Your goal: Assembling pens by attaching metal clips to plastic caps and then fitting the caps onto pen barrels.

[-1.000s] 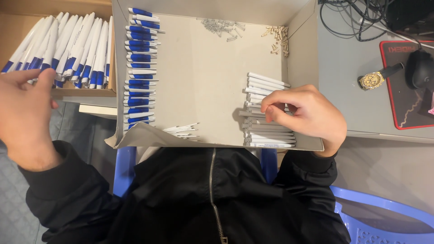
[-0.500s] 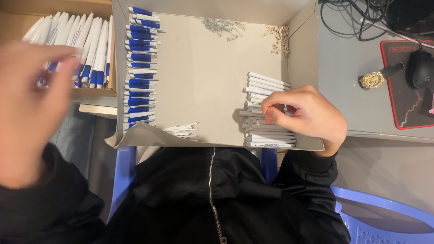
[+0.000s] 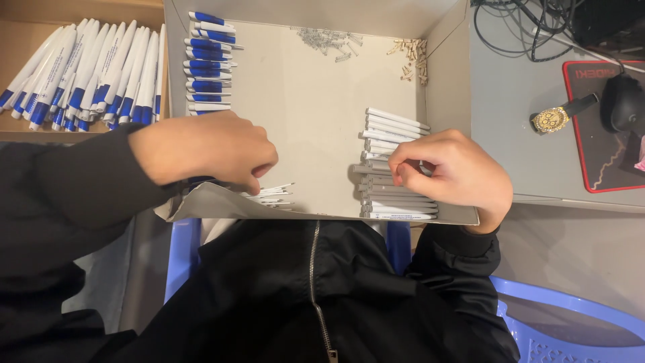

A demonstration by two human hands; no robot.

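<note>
A shallow cardboard tray (image 3: pixel 447 60) lies in front of me. My left hand (image 3: pixel 205 149) hovers over its near left corner, fingers curled down onto a small bunch of thin white pen refills (image 3: pixel 272 194). My right hand (image 3: pixel 453 173) rests on a stack of white pen barrels (image 3: pixel 393 131) at the tray's right side, fingertips pinched on one barrel. A column of blue-and-white pen parts (image 3: pixel 207 64) runs along the tray's left wall, partly hidden by my left hand.
A second box (image 3: pixel 27 131) at the left holds several assembled blue-and-white pens (image 3: pixel 87 70). Small springs (image 3: pixel 326 39) and tan clips (image 3: pixel 410 57) lie at the tray's far end. A wristwatch (image 3: pixel 552 119), mouse (image 3: pixel 621 101) and cables sit on the grey desk at right.
My left hand has swung from the pen box at the left into the tray, down to the refills. My right hand has stayed on the barrel stack.
</note>
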